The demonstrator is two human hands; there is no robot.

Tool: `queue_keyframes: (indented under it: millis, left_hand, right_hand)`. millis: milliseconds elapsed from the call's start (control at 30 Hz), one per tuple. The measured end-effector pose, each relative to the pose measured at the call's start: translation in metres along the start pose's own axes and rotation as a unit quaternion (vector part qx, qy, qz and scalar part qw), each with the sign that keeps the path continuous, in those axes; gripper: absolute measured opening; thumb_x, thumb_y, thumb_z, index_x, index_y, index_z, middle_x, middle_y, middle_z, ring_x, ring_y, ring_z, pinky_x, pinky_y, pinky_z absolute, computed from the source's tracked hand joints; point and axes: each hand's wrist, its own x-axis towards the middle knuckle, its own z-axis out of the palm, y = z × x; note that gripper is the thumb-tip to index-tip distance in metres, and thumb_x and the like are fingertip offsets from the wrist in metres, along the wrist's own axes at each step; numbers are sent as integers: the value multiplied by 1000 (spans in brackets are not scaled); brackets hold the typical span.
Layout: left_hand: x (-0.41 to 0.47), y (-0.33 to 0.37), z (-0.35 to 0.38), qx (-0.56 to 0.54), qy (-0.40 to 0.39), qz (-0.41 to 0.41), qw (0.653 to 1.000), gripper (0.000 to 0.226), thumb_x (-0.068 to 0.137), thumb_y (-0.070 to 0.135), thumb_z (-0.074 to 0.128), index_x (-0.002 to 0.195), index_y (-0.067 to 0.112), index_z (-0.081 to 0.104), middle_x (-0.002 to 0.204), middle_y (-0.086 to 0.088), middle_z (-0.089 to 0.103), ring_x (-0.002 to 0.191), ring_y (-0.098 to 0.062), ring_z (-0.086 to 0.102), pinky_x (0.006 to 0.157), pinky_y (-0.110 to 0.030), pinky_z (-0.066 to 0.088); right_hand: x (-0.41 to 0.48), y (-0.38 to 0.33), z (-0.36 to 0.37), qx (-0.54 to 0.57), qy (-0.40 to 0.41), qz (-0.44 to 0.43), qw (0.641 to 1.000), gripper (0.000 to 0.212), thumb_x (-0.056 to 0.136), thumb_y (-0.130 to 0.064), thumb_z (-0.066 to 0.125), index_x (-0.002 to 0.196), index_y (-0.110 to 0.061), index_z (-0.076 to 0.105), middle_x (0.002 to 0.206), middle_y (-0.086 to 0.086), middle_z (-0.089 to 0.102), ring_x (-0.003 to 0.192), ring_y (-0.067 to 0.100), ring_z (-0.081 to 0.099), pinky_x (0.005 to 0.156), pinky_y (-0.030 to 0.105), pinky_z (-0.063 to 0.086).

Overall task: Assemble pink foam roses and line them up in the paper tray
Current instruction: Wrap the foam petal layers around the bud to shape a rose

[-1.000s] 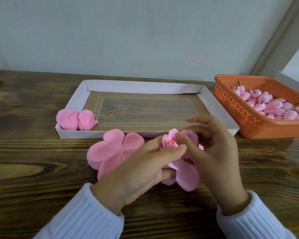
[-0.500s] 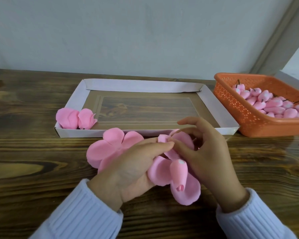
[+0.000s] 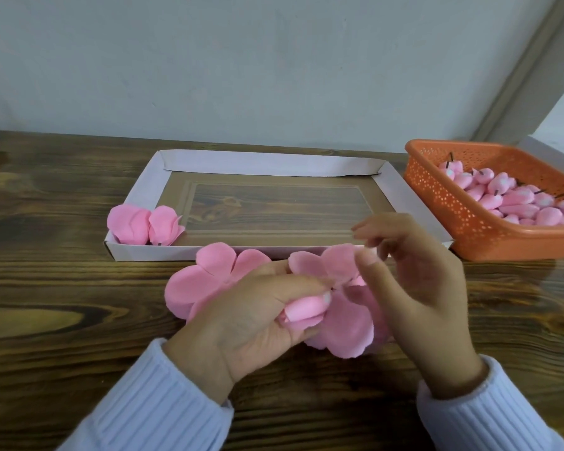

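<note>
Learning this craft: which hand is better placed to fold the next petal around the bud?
Probably the right hand: empty, beside the raised pink foam petals; left hand grips the tapered pink bud.

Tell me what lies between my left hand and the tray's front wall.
Head view: a flat pink petal piece lies there, partly hidden by the left hand, its tips reaching the paper tray's front wall.

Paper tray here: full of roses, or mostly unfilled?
Mostly unfilled. The paper tray holds only two roses, side by side in its near-left corner; the rest of its floor shows bare.
</note>
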Motion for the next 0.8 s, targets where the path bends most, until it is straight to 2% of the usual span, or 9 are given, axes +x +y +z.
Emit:
queue_keyframes:
  millis: [100,200,267,400,533,600,633,700,800]
  left_hand:
    - [0,1,3,-15,25,10,1000,22,68,-6,58,90,-5,62,65,-12,56,56,-11,54,68,-25,33]
    - [-1,2,4,-20,39,8,999,22,65,-10,57,73,3,73,74,-14,58,64,-15,59,45,-20,38]
    - [-2,3,4,-38,36,7,999,24,67,-10,54,65,6,73,64,-10,57,52,-13,60,36,-15,35]
    - [-2,6,6,-80,23,-16,996,15,74,-6,52,83,3,59,71,-6,46,59,-8,47,54,-19,19]
    - [-3,9,10,-112,0,-19,994,11,88,10,50,98,7,50,85,3,18,70,-12,8,67,-20,20]
    - [-3,9,9,-110,-23,-28,993,15,87,15,49,85,3,57,71,1,29,54,-9,23,62,-24,42]
    - [-3,9,7,-117,-38,-34,992,16,86,14,49,87,2,59,65,-1,34,49,-8,35,62,-29,48]
    - [-3,8,8,-120,-49,-35,991,14,85,10,50,95,3,57,60,-4,40,49,-9,38,67,-32,46]
    - [-2,8,5,-162,-44,-29,985,14,80,4,60,92,2,54,64,-2,46,58,-7,30,74,-23,33]
  right_hand:
    - [0,-4,1,-26,-104,-95,990,9,83,-18,67,87,-10,66,92,-1,65,91,14,62,79,24,45]
    - [0,-6,6,-47,-169,-117,978,13,81,-19,75,88,-10,70,97,-2,64,98,13,62,84,29,48]
    - [-1,-6,7,-64,-185,-117,974,16,79,-20,79,91,-11,72,101,-2,62,101,13,61,84,32,49]
    - [-2,-6,6,-99,-207,-93,969,20,82,-26,75,100,-20,74,109,-2,56,97,11,59,81,35,50]
    - [-2,-7,4,-144,-213,-81,963,21,82,-30,69,102,-25,74,113,-4,52,86,4,52,75,29,49]
    - [-2,-9,5,-142,-213,-75,964,19,82,-29,69,99,-24,74,111,-6,55,90,5,55,76,30,49]
    - [-2,-10,5,-138,-212,-74,965,17,82,-28,68,97,-22,74,108,-7,58,92,7,57,77,31,49]
    - [-2,-11,6,-150,-202,-81,965,18,82,-29,65,94,-18,72,98,-9,64,90,7,57,76,30,47]
    - [-3,-10,6,-164,-167,-80,969,21,84,-31,63,99,-17,68,93,-11,64,82,8,56,71,28,45]
